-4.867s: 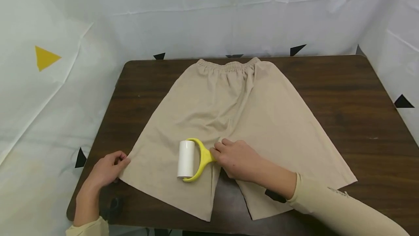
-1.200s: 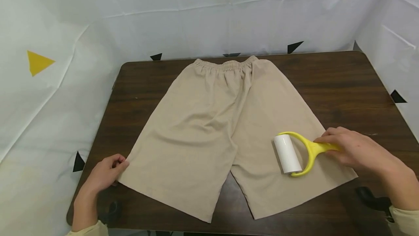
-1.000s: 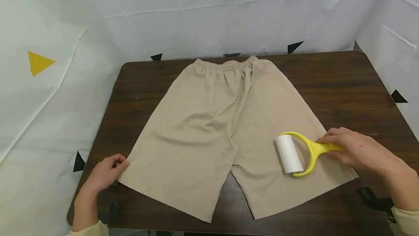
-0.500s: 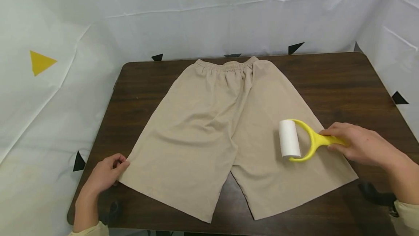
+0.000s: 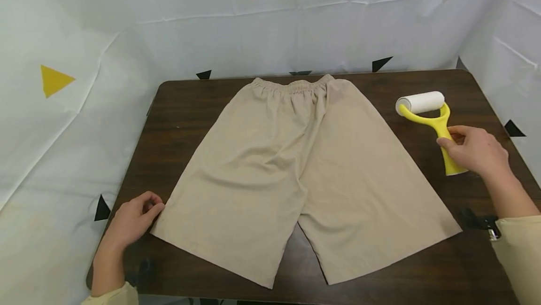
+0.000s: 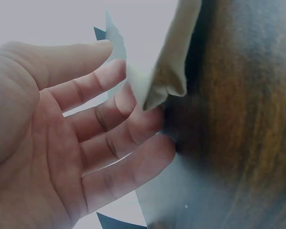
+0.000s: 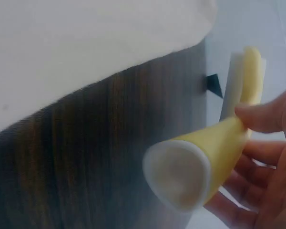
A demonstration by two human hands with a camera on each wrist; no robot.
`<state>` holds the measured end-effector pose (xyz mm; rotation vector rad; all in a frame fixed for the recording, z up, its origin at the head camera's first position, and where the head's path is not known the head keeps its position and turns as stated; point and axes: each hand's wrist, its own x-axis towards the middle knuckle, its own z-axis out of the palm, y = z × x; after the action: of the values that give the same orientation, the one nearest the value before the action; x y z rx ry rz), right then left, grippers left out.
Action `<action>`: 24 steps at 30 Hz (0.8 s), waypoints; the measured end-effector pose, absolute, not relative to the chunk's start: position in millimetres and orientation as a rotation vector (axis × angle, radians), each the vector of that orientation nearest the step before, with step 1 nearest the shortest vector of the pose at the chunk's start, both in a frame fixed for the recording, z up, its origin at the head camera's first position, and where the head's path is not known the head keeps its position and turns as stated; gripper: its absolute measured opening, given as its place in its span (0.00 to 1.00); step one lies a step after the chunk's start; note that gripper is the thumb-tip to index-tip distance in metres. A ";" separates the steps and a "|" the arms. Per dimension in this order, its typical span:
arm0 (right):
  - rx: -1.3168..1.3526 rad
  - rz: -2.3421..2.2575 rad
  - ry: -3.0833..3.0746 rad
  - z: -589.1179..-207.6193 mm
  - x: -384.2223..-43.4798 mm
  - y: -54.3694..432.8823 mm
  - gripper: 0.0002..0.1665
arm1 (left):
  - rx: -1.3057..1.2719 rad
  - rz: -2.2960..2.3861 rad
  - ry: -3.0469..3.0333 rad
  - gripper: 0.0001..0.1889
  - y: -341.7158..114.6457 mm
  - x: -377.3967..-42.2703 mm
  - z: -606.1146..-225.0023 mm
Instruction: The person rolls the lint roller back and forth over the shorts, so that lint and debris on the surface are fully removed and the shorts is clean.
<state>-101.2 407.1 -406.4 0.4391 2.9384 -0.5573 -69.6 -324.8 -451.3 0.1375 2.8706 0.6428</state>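
Observation:
Beige shorts [image 5: 253, 164] with a gathered elastic waist lie spread out, waistband at the far side and both legs towards the front. My right hand [image 5: 477, 150] grips the yellow handle of a lint roller [image 5: 441, 129], to the right of the shorts. Its white cylinder points away from me, and the handle's hollow white-rimmed end shows in the right wrist view. At the left leg's hem corner is my left hand [image 5: 133, 220]. In the left wrist view its fingers [image 6: 128, 167] are loosely bent beside the cloth corner, with the thumb held apart from them.
The dark wood table [image 5: 169, 121] has rounded corners. White sheeting [image 5: 296, 37] with yellow and black triangles stands behind it and on both sides. A few creases run through the shorts near the crotch.
My right hand has rolled the lint roller from the left leg to the right leg, then lifted it off to the far right and turned it. My left hand has loosened at the hem corner.

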 end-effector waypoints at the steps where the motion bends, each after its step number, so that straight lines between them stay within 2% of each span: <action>1: 0.483 -0.552 2.930 -407.2 -104.9 409.0 0.40 | 0.146 0.645 2.873 0.10 -324.6 -69.9 -450.8; 7: 0.601 -0.493 2.870 -410.3 -122.2 416.4 0.41 | 0.157 0.641 2.864 0.10 -323.4 -70.2 -450.8; 24: 0.594 -0.488 2.837 -418.6 -132.7 418.7 0.41 | 0.132 0.603 2.850 0.07 -321.4 -68.8 -453.1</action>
<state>-132.7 418.7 -418.6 0.5941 2.8368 -0.4883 -68.8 -321.4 -453.1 0.1318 2.8495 0.6027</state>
